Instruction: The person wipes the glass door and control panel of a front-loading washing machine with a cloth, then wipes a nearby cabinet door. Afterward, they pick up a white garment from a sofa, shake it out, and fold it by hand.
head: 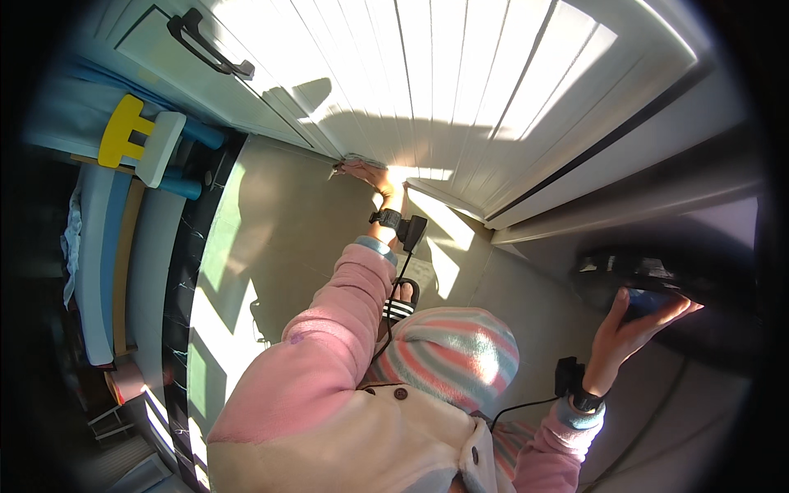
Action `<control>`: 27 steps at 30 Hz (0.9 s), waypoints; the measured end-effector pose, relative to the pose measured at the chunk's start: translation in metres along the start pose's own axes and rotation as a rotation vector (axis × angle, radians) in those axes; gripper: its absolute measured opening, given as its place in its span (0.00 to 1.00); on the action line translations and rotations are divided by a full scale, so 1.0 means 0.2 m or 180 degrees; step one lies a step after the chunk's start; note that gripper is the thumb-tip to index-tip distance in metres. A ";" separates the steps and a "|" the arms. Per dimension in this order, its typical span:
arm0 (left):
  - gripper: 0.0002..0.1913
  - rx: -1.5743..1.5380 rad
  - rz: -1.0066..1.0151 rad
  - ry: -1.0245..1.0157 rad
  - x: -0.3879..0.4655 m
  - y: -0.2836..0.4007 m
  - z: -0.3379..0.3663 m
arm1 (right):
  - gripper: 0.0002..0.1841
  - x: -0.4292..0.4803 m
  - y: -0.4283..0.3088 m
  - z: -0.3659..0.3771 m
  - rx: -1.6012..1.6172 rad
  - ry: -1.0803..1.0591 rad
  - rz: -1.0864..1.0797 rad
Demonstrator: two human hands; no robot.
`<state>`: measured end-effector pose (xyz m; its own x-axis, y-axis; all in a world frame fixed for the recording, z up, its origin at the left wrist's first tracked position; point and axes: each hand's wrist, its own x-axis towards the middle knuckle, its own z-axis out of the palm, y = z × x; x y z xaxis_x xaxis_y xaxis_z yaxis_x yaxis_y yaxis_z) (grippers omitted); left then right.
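Observation:
My left hand (365, 173) reaches forward to the foot of a white grooved door panel (431, 80). It is closed on a thin greyish cloth (363, 158) and presses it against the panel's lower edge, just above the floor. My right hand (641, 326) is off to the right, thumb and fingers spread against the underside of a dark, shiny, round object (653, 271). A bluish patch shows between the fingers; whether they grip the object is hidden. Both wrists carry black straps with small cabled devices.
A dark door handle (209, 46) is at upper left. Left lie a yellow, white and blue plastic stool (148, 148) and a black marble threshold (180, 296). My sandalled foot (402, 299) and striped knee are between the arms, over the tiled floor (290, 215).

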<state>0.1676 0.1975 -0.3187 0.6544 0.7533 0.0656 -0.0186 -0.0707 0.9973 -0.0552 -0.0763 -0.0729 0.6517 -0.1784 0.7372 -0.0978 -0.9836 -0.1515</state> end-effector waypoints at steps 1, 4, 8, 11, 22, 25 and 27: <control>0.32 0.0034 -0.0007 -0.0019 -0.04 -0.01 0.01 | 0.47 -0.01 -0.01 -0.01 0.0041 -0.0060 0.0036; 0.33 0.0316 0.0087 -0.0212 -0.29 -0.05 0.07 | 0.48 -0.02 -0.03 0.00 0.0020 -0.0078 -0.0001; 0.43 0.0696 0.0596 -0.1444 -0.72 -0.17 0.06 | 0.49 -0.03 -0.05 0.00 0.0086 -0.0125 0.0094; 0.36 0.0808 0.2105 -0.2083 -0.86 -0.27 -0.03 | 0.49 -0.03 -0.04 -0.01 0.0050 -0.0139 0.0099; 0.17 0.1924 0.3957 -0.3158 -0.55 -0.30 -0.17 | 0.50 -0.08 -0.03 0.04 0.0163 -0.0119 0.0144; 0.21 0.1817 0.4440 -0.3089 -0.48 -0.24 -0.15 | 0.49 -0.08 -0.02 0.05 0.0259 -0.0085 0.0042; 0.19 0.1586 0.4757 -0.2817 -0.45 -0.19 -0.09 | 0.49 -0.07 -0.02 0.06 0.0245 -0.0085 0.0005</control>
<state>0.0954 0.1440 -0.3618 0.4691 -0.6460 0.6021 -0.8116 -0.5842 0.0056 -0.0558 -0.0699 -0.0911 0.6715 -0.1780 0.7193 -0.0414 -0.9782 -0.2035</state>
